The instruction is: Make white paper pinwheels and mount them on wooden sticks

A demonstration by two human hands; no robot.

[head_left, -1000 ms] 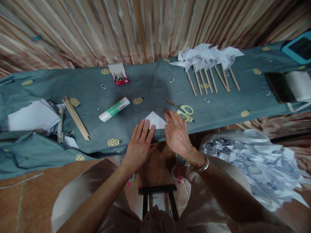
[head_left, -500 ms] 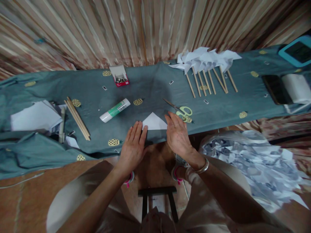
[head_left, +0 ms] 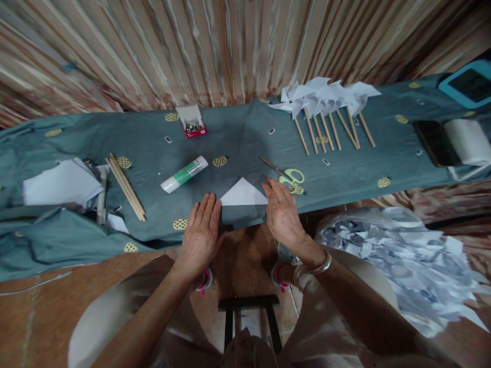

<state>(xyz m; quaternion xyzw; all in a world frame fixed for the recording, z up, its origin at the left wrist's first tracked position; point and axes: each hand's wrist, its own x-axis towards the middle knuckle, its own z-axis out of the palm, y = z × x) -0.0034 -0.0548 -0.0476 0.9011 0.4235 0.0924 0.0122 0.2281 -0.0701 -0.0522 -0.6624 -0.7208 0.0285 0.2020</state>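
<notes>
A seated person lays both hands flat, palms down, fingers straight and held close together, on either side of a folded white paper triangle (head_left: 243, 194) at the middle of the near edge of a table (head_left: 245, 138) draped in teal cloth printed with pineapples. The left hand (head_left: 201, 230) lies at the triangle's left corner, its fingertips at the paper's edge, though contact cannot be told; the right hand (head_left: 283, 212), a metal bangle at its wrist, rests against the right corner; neither hand grips anything. The triangle lies flat, its long side along the near edge and its tip towards the far edge. Yellow-handled scissors (head_left: 287, 176) lie just beyond the right hand; a glue stick (head_left: 184, 174) lies on its side left of the paper. An open red box of pins (head_left: 194, 125) sits near the far edge; finished paper pinwheels (head_left: 326, 94) on wooden sticks are fanned out far right; bare wooden sticks (head_left: 126, 186) and a stack of white paper (head_left: 61, 184) lie towards the left end; a dark phone (head_left: 435, 143) and a white roll (head_left: 468, 138) sit at the right end. A clear bag of paper scraps (head_left: 402, 255) rests on the floor by the person's right side.
</notes>
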